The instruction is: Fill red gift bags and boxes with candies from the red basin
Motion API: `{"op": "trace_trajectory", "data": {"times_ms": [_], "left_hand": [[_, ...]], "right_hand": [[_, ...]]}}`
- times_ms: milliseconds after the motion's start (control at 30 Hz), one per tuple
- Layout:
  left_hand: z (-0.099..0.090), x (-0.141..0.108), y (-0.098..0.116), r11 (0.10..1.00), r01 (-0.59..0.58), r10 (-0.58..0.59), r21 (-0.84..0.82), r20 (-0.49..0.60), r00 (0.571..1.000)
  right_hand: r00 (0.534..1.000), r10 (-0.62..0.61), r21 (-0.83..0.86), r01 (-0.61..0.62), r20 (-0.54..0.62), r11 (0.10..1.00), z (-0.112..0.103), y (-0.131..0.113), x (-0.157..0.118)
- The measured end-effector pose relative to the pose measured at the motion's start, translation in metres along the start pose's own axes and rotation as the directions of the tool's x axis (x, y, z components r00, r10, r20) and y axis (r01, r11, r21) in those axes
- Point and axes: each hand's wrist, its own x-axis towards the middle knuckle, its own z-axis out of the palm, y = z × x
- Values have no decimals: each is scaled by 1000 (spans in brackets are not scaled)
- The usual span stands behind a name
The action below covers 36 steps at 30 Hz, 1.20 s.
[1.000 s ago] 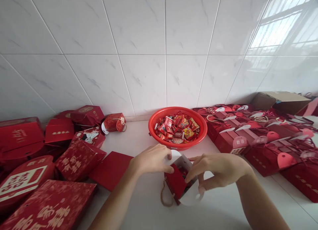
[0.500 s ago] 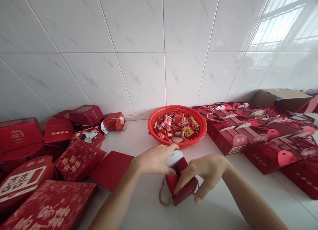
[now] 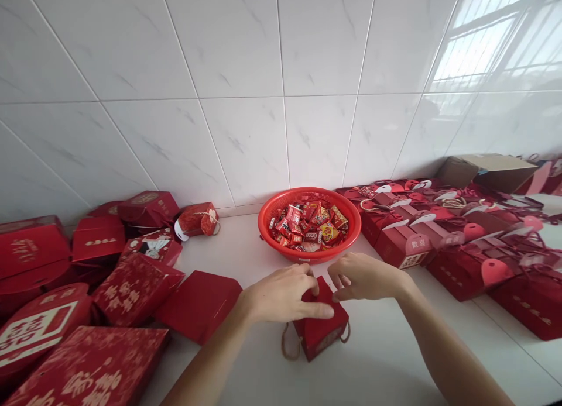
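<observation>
**Bare from fingers to forearms**

The left hand (image 3: 285, 295) is bare, its left forearm (image 3: 215, 353) uncovered out to seven o'clock. The right hand (image 3: 369, 277) is ungloved, its right forearm (image 3: 439, 341) uncovered towards half past four. Both forearms are slim, narrowing towards the hands.

Wall (image 3: 241, 66): white tile, grey-veined; barred window reflection (image 3: 478, 49) upper right; countertop (image 3: 373, 359) white

One basket (image 3: 281, 253), one carton (image 3: 504, 165), over ten red boxes (image 3: 324, 330), over ten wrapped packets (image 3: 293, 214)
</observation>
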Motion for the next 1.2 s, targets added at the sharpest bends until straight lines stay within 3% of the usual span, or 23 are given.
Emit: {"op": "trace_trajectory", "data": {"times_ms": [67, 233, 367, 567, 633, 733, 900, 1100, 1200], "left_hand": [[3, 1, -2, 998, 59, -59, 25, 20, 998], [4, 3, -9, 992, 129, -129, 5, 36, 991], [3, 4, -10, 990, 140, -139, -16, 41, 989], [2, 4, -12, 986, 167, -166, -25, 52, 985], [0, 3, -15, 983, 181, -180, -20, 46, 983], [-4, 3, -19, 978, 208, -207, -19, 39, 978], [-6, 7, -24, 973, 229, -227, -40, 59, 972], [-2, 13, -30, 969, 229, -227, -94, 37, 973], [-3, 11, -30, 966, 212, -223, -146, -61, 973]], "right_hand": [[999, 27, -23, -27, 27, 999, 2, 6, 4], [979, -118, 182, 87, 169, 980, 4, 27, 13], [961, -151, 316, 72, 233, 946, 8, 40, 21], [948, -129, 289, 41, 291, 956, 25, 49, 41], [957, -132, 294, 52, 258, 954, 23, 52, 41], [974, -198, 395, 140, 112, 908, 8, 53, 26], [931, -366, 664, 287, -22, 690, -21, 42, -5], [930, -360, 822, 266, -80, 504, -15, 34, -2], [936, -334, 854, 261, -111, 450, -15, 29, 0]]}}
